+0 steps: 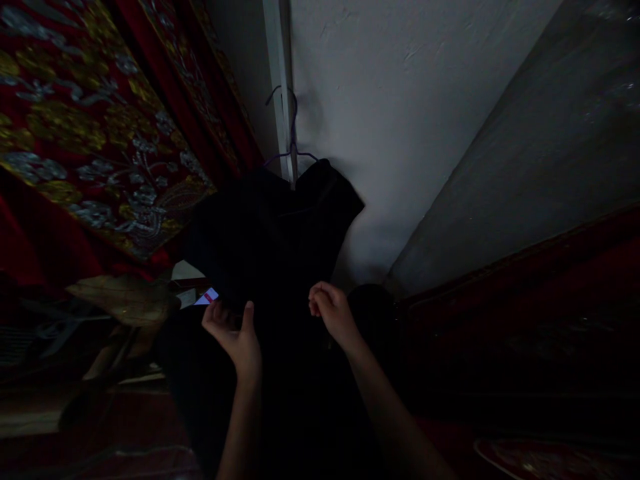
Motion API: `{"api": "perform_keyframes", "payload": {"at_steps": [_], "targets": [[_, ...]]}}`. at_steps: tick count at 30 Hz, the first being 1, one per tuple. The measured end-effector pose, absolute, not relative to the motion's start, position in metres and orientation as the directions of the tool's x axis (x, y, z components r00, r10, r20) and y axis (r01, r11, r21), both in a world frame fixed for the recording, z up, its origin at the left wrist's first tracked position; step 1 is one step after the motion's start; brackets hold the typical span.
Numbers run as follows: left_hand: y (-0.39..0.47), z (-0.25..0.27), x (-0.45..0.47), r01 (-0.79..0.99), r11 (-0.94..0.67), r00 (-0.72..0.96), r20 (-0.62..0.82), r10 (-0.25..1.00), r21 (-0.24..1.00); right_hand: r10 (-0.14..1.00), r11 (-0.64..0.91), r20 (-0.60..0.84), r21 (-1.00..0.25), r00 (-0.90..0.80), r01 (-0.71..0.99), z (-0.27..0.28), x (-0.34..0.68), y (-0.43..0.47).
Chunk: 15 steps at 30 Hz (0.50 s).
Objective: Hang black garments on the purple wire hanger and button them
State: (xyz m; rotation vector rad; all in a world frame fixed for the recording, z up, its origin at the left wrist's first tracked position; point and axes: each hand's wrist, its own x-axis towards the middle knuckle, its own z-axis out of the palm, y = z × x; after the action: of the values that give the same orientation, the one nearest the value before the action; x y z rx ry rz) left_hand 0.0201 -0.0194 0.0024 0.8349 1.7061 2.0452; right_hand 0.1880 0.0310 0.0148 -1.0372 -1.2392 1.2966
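A black short-sleeved garment (270,227) hangs on a thin purple hanger (293,133), which is hooked on a pale upright post (286,67). Its lower part merges with other dark cloth, so I cannot see where it ends. In front of its lower left side is my left hand (237,337), thumb raised and apart from the bent fingers, with nothing visible between them. My right hand (333,310) is at the garment's right side. Its fingers are curled closed, and whatever they may hold is lost in the dark.
Red cloth with gold and silver embroidery (100,113) hangs at the left. Beneath it are a woven basket-like thing (125,297) and a small bright card or screen (207,296). Behind the garment rises a white wall (390,120). Dark red cloth (550,267) lines the right side.
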Motion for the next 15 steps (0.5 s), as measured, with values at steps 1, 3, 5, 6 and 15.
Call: {"api": "perform_keyframes", "payload": {"at_steps": [1, 3, 5, 6, 15], "targets": [[-0.02, 0.0, 0.024, 0.174, -0.246, -0.768, 0.288, 0.572, 0.953, 0.993, 0.054, 0.065, -0.993, -0.099, -0.109, 0.017, 0.19, 0.031], [-0.018, -0.001, 0.033, 0.221, -0.282, -0.726, 0.35, 0.592, 0.934, 0.995, 0.028, 0.039, -0.992, -0.087, -0.124, 0.018, 0.191, 0.032], [-0.011, 0.0, 0.041, 0.238, -0.287, -0.658, 0.371, 0.655, 0.928, 0.996, -0.024, -0.012, -0.99, -0.09, -0.137, 0.017, 0.189, 0.033], [-0.004, 0.002, 0.043, 0.26, -0.283, -0.61, 0.384, 0.693, 0.923, 0.995, -0.049, -0.036, -0.989, -0.098, -0.137, 0.015, 0.187, 0.033], [0.11, 0.012, 0.044, 0.616, -0.213, -0.025, 0.289, 0.957, 0.759, 0.986, -0.1, -0.076, -0.982, -0.151, -0.16, 0.01, 0.186, 0.031]]}}
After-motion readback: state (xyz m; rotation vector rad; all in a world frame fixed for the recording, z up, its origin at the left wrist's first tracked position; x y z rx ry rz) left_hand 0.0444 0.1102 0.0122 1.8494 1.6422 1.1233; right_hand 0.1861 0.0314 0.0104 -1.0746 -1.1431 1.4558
